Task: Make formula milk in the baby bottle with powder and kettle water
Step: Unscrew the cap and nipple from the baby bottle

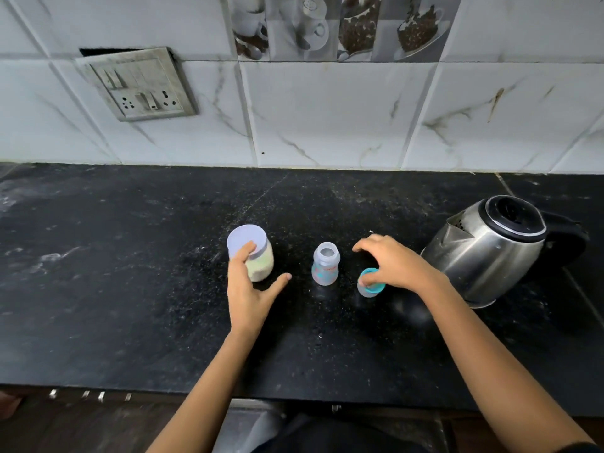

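On the black counter point(130, 289) the open baby bottle point(325, 264) stands between the powder jar point(258, 256) and its blue cap point(371, 284). The left hand point(248, 286) is open at the jar. The right hand point(394, 264) pinches the cap, near the kettle point(490, 253).

Around the open baby bottle point(325, 263), the black counter point(130, 289) is left bare behind and in front. Its left side is flanked by the powder jar point(258, 256), its right by the teal cap point(369, 282), with the kettle point(490, 250) beyond.
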`<state>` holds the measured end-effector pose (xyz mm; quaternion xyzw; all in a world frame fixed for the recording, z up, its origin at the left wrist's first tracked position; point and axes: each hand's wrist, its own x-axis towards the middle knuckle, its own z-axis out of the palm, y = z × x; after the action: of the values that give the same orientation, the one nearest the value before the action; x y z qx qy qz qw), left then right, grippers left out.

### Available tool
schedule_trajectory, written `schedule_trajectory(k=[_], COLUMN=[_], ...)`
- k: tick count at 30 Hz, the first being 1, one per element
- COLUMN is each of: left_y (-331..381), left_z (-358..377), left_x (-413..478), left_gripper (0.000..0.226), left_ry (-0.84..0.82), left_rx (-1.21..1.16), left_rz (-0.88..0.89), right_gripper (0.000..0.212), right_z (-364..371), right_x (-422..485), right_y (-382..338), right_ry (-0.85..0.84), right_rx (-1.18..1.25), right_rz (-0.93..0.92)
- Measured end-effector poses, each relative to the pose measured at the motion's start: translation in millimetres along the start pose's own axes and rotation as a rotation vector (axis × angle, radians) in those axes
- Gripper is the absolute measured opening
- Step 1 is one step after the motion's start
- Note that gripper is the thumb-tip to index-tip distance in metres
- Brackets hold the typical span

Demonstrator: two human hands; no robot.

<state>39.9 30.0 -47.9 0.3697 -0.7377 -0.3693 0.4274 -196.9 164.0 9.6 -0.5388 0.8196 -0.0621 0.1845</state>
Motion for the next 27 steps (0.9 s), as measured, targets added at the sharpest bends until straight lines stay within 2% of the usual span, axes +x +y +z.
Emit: schedule_trajectory(k=[4, 7, 10, 13, 18, 20, 23, 27], left_y=[-20, -38, -47, -49, -51, -54, -59, -61], left_z=[-20, -31, -33, -31, -30, -30, -31, -29], left_x=[20, 37, 53, 62, 71, 72, 76, 75], left_gripper=[0.093, 0.106, 0.113, 0.106, 0.088, 0.083, 0.081, 0.083], left_ry=[0.029, -0.081, -0.235, -0.355, -0.361, -0.356, -0.374, -0.345], left_rx=[-0.023, -0.022, -0.035, -0.061, -0.156, -0.148, -0.153, -0.158], left_rz=[-0.070, -0.153, -0.202, -0.216, -0.253, -0.264, -0.293, -0.317], right_gripper=[0.043, 0.049, 0.072, 0.085, 0.091, 0.086, 0.068, 0.050], right_z=[-19, -13, 3, 16, 33, 37, 40, 33], right_x=[16, 41, 69, 91, 110, 113, 117, 118], right_y=[-49, -104, -149, -178, -193, -194, -190, -181], right_ry=[0.250, 0.268, 0.184, 0.107, 0.145, 0.186, 0.218, 0.197], right_rx=[0.261, 0.324, 0.186, -0.032, -0.251, -0.266, -0.189, -0.147], right_rz=[-0.145, -0.197, -0.150, -0.073, -0.045, -0.052, -0.100, -0.189])
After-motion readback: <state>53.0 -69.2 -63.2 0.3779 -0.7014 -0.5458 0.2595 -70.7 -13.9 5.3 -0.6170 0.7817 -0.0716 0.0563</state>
